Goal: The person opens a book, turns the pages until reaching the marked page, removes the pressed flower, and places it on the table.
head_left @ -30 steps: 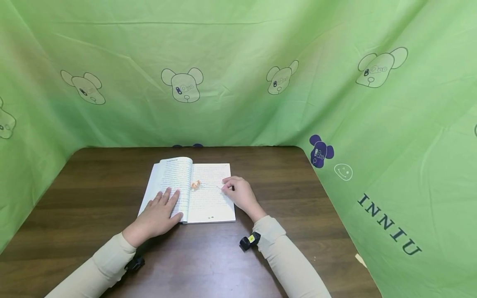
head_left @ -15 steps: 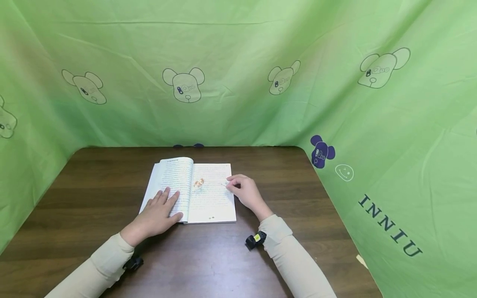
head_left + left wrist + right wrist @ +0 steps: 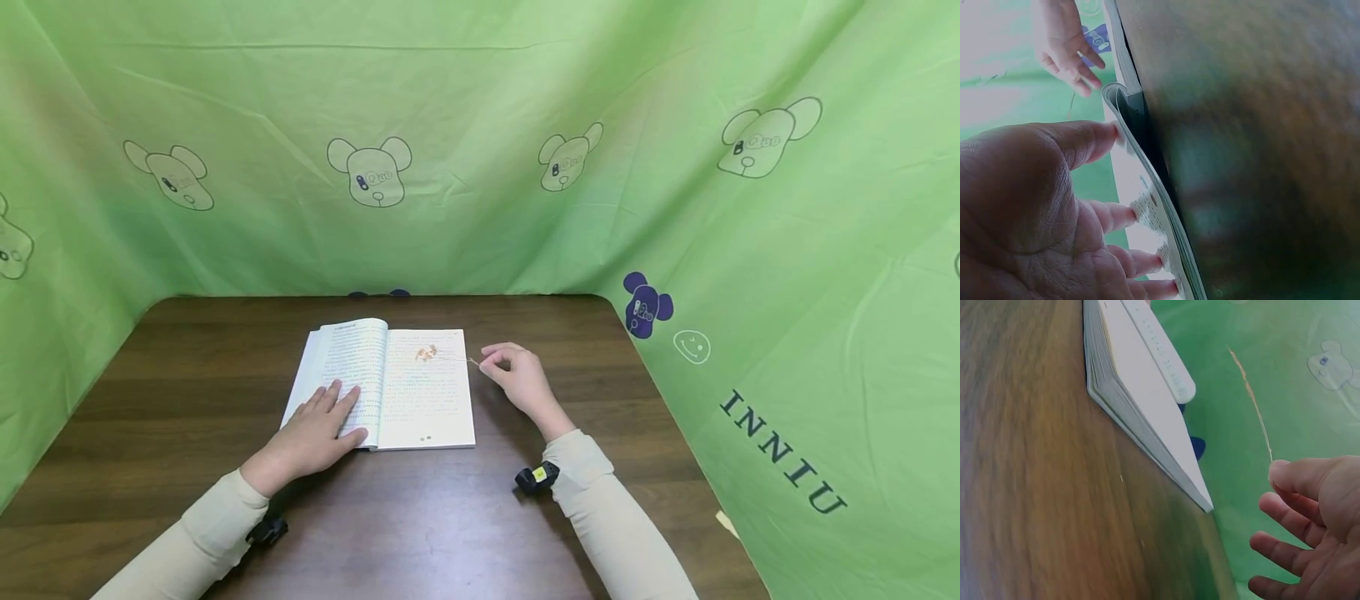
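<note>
An open book (image 3: 423,400) lies on the brown table, its left pages curving up near the spine. My left hand (image 3: 311,429) rests on the left page with fingers spread; in the left wrist view its fingertips (image 3: 1124,215) press on the printed paper. Just off the book's right edge, my right hand (image 3: 521,383) pinches the thin stem of a flat orange sprig (image 3: 426,353), like a pressed flower, between thumb and forefinger. The sprig overlaps the right page in the head view. Seen edge-on from the right wrist, the sprig (image 3: 1249,390) stands above the page level.
A green cloth (image 3: 465,233) printed with bear heads hangs behind and at both sides of the wooden table (image 3: 570,358). A small pale scrap (image 3: 726,523) lies at the table's right edge.
My right hand has moved right and slightly away from me, carrying the sprig from near the spine toward the right page's outer edge. The left hand has stayed almost still on the book.
</note>
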Demonstrator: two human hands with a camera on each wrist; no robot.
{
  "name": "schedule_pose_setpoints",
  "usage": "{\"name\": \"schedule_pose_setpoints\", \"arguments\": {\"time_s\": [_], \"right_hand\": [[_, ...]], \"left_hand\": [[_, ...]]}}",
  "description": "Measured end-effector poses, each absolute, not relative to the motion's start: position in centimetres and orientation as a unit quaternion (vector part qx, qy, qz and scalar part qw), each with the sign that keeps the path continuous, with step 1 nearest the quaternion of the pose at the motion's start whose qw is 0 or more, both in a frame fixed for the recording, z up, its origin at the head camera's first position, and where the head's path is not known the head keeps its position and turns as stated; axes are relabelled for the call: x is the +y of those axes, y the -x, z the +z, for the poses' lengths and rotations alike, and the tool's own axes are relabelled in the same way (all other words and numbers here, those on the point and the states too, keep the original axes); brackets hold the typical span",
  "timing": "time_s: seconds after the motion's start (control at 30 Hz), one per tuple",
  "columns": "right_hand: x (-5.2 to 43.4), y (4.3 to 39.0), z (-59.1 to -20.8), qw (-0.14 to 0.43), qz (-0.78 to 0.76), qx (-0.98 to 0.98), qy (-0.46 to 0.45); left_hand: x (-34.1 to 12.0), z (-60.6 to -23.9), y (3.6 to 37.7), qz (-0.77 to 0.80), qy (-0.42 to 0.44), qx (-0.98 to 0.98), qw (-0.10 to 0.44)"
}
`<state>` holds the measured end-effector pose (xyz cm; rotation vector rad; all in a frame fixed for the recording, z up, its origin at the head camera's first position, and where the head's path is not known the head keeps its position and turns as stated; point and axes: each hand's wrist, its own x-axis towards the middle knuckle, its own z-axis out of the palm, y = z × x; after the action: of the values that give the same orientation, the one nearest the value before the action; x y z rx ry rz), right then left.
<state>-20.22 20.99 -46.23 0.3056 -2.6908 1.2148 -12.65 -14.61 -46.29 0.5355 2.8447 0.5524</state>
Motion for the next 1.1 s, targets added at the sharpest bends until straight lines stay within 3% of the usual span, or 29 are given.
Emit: {"name": "schedule_pose_setpoints", "arguments": {"time_s": [1.1], "right_hand": [[29.6,20.0,-46.8,0.114,0.37,-0.921,-0.035]], "left_hand": [[-15.1,-47.0,12.9,0.177,-0.186,0.962,0.089]]}}
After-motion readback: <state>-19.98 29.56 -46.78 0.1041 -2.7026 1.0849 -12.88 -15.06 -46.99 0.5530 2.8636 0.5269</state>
